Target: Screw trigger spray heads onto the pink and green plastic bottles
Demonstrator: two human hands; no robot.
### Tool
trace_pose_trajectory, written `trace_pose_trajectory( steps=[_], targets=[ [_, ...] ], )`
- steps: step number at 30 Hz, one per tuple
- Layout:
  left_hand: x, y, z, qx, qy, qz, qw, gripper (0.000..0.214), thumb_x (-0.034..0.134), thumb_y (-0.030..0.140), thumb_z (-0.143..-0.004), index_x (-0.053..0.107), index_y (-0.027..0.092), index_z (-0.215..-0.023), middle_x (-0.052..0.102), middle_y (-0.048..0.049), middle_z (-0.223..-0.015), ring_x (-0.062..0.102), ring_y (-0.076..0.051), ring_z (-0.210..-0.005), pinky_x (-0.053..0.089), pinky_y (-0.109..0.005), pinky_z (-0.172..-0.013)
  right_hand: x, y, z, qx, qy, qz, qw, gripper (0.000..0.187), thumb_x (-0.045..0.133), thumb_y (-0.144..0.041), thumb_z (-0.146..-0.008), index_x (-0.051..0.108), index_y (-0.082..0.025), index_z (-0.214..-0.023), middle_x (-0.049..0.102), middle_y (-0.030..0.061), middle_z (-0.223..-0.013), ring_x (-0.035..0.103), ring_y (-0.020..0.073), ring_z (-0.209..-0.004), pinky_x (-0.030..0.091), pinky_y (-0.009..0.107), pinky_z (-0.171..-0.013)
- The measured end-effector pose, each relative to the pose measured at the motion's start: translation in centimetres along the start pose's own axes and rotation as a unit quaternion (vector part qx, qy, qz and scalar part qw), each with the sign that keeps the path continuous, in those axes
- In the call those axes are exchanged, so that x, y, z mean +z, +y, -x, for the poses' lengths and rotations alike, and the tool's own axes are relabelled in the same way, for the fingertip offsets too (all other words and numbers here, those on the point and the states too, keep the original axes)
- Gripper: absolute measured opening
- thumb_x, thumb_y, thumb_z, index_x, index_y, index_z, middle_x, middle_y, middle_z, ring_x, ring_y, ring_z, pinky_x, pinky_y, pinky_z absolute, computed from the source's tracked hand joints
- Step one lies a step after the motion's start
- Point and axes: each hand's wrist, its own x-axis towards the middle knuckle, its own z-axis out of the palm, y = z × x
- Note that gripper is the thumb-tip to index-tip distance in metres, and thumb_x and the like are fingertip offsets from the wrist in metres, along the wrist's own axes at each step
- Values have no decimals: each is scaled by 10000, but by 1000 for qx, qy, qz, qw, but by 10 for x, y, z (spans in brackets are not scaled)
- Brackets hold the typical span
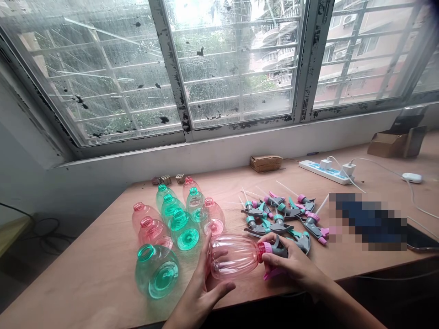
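Observation:
A clear pink ribbed bottle [233,257] lies sideways in the air close to the table's front edge. Around its base is my left hand [202,285], fingers behind the plastic and thumb stretched out below. My right hand [297,265] grips a grey and pink spray head [274,249], whose pink collar sits at the bottle's neck; whether it is screwed tight I cannot tell. Several loose spray heads [279,219] with teal or pink collars lie just beyond my right hand. Left of my hands stand several green bottles [157,269] and pink bottles [213,217] without tops.
At the right lie a blurred-out dark object [370,224] and a white power strip [325,171] with plugs and cables. Cardboard boxes [265,163] and small cubes [166,179] sit along the back of the wooden table [99,260], below the window.

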Motion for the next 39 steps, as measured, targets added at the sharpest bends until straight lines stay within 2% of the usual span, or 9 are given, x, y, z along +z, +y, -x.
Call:
trace_pose_trajectory(
  steps=[9,19,21,26,30,34,36,39],
  targets=[
    [3,7,1,-18,1,-7,1000,1077,750,467,-896,3,326,-1661,554,-111,-1474,486,-312,-1420,299,-456,-1246,0,-1,1,15,-32,-31,999,463,850,-488,-795,596,-201,-1054,745,-5,-695,718,214,-637,560,327,-674],
    [1,1,-3,-6,-2,9,1000,1083,770,455,-884,27,327,-1661,599,-114,-1446,516,-313,-1398,293,-481,-1248,-3,2,-1,-5,-16,-4,1000,417,839,-464,-823,619,-188,-1045,745,-3,-717,689,181,-633,528,296,-677],
    [1,-1,-3,8,-3,18,1000,1064,769,456,-884,50,340,-1660,562,-113,-1510,511,-315,-1408,269,-490,-1260,-2,3,-1,-2,-20,-10,1000,426,831,-477,-829,612,-188,-1054,740,-2,-707,689,185,-629,541,308,-680],
    [3,-1,-4,33,7,17,999,996,757,422,-900,103,389,-1651,277,-77,-1720,418,-319,-1496,250,-476,-1276,-1,3,-1,4,-17,-21,1000,452,842,-491,-811,613,-187,-1054,736,4,-714,698,198,-629,574,331,-668],
    [3,0,-2,26,8,-1,1000,1076,781,406,-880,37,363,-1656,235,-72,-1735,329,-314,-1551,178,-474,-1300,-1,3,-1,8,-18,-29,999,469,840,-512,-805,602,-195,-1053,727,-4,-694,711,209,-614,594,349,-654],
    [0,-3,0,-11,4,2,1000,1068,733,483,-905,5,295,-1663,109,-71,-1762,101,-303,-1618,70,-467,-1311,0,4,-1,12,-23,-33,999,465,839,-481,-818,592,-188,-1083,736,4,-703,710,201,-621,600,354,-670],
    [-1,-5,0,-22,6,0,1000,1013,697,507,-925,50,269,-1667,117,-71,-1761,42,-296,-1622,50,-454,-1311,0,4,-1,16,-28,-51,998,467,837,-467,-826,579,-189,-1098,735,2,-701,706,199,-631,606,369,-690],
    [-1,-6,0,-16,3,2,1000,992,707,495,-920,96,263,-1666,208,-89,-1742,131,-321,-1611,108,-463,-1310,1,4,-1,15,-30,-68,997,464,839,-456,-825,569,-192,-1095,725,-6,-696,702,198,-635,609,382,-703]
  ],
)
